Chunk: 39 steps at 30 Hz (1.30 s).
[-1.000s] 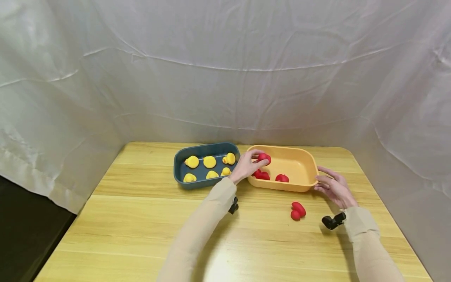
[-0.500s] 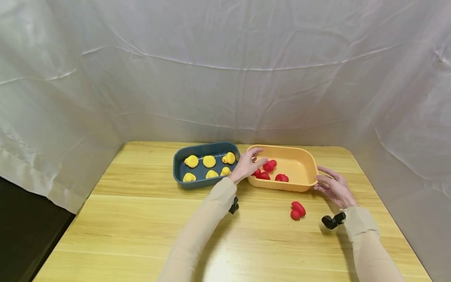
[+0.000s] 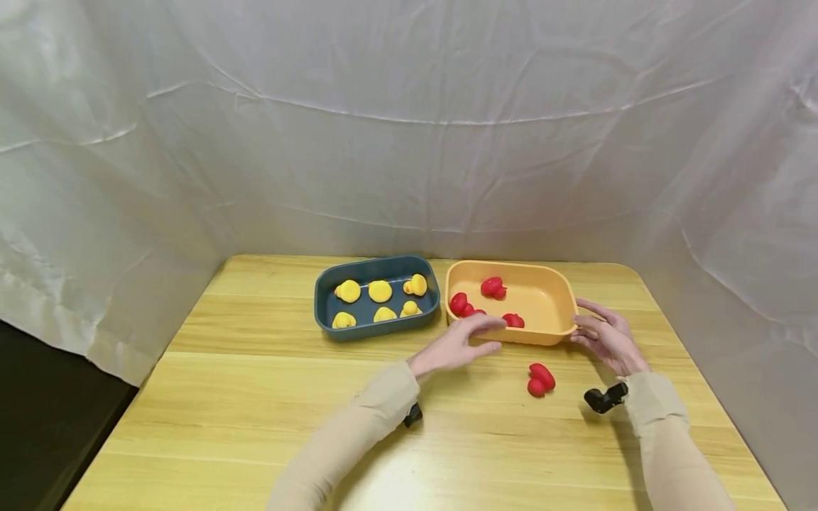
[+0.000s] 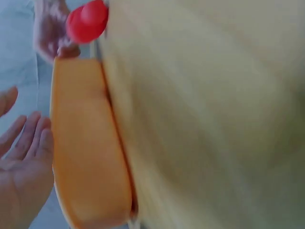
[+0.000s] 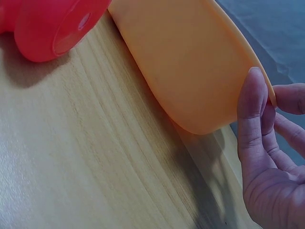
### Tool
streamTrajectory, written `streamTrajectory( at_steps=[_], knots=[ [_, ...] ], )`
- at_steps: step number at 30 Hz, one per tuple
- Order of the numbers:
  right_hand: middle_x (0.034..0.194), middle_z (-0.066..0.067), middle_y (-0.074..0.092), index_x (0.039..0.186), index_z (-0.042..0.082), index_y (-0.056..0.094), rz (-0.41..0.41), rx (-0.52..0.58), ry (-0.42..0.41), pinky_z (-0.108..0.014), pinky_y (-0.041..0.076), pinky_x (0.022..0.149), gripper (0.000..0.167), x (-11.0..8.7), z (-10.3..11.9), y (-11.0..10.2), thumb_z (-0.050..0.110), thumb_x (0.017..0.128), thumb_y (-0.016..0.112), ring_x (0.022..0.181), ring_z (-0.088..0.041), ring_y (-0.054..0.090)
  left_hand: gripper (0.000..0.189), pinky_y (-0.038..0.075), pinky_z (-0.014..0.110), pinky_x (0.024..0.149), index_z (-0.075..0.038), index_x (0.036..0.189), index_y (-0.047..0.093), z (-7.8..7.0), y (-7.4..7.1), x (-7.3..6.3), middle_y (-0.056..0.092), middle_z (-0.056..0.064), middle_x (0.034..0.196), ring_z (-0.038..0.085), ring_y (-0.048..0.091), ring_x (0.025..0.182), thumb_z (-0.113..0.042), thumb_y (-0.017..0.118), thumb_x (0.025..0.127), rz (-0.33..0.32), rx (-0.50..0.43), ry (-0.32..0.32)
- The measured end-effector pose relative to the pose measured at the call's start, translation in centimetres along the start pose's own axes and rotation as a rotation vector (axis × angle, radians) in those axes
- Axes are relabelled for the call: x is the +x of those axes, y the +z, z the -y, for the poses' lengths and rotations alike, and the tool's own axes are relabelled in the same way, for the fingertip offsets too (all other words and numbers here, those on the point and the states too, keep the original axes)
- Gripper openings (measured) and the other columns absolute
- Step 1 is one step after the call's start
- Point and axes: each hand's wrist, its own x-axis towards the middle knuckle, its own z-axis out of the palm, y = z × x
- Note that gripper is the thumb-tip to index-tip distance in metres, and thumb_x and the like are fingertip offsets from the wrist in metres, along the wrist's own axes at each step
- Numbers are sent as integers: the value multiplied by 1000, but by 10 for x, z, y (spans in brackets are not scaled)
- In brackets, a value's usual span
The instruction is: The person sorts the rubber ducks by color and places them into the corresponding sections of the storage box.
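Observation:
My left hand is in front of the orange basin, with fingers spread and nothing in them. In the left wrist view the same hand appears beside the basin's wall. My right hand pinches the basin's right end, thumb on the outer wall and fingers at the rim, as the right wrist view shows. Several red rubber toys, duck-like in shape, lie in the basin, one towards the back. Another red rubber toy lies on the table in front of the basin, between the two hands.
A dark blue basin stands just left of the orange one and holds several yellow rubber ducks. Both are near the back edge of the wooden table. A pale curtain hangs behind and at the sides.
My left hand let go of a red toy inside the orange basin, then came out over its front rim towards me and to the right. My right hand stayed at the basin's end.

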Motion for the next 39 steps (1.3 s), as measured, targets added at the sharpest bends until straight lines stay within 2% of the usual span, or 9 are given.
streamTrajectory(
  at_steps=[2,7,13,18,24,39],
  knots=[
    [91,-9,74,121,19,62,2,-1,-4,-24,63,70,33,0,-1,0,-5,100,54,73,-16,71,47,41,24,117,-4,142,54,-1,7,-2,59,10,144,21,55,135,-15,65,98,75,3,18],
    [91,-8,74,120,20,62,5,-4,-6,-24,63,71,33,1,-1,0,-5,100,53,73,-16,71,52,39,19,117,-8,146,49,-3,20,-2,54,5,150,16,53,138,-21,65,99,207,55,47],
    [89,-9,74,117,21,65,0,4,-4,-24,63,70,34,0,-1,0,-5,99,54,72,-16,71,56,35,22,120,-12,150,44,1,27,2,49,2,155,15,46,144,-24,64,100,307,72,31],
    [87,-9,74,116,22,65,-11,7,-1,-24,63,69,32,0,-2,1,-4,99,56,71,-16,71,55,34,23,121,-14,150,44,2,32,7,48,1,155,13,44,145,-21,64,99,334,71,51],
    [88,-9,74,117,22,64,-12,3,-3,-24,63,69,32,0,-2,1,-4,99,56,71,-15,71,52,32,19,121,-9,149,45,3,39,15,49,6,155,12,44,146,-12,62,100,356,25,78],
    [88,-8,73,118,22,64,-2,10,1,-24,63,71,33,1,-1,0,-4,100,54,73,-16,72,45,35,22,121,-1,142,51,3,46,24,56,14,147,22,50,141,2,59,98,358,-39,57]
  ],
)
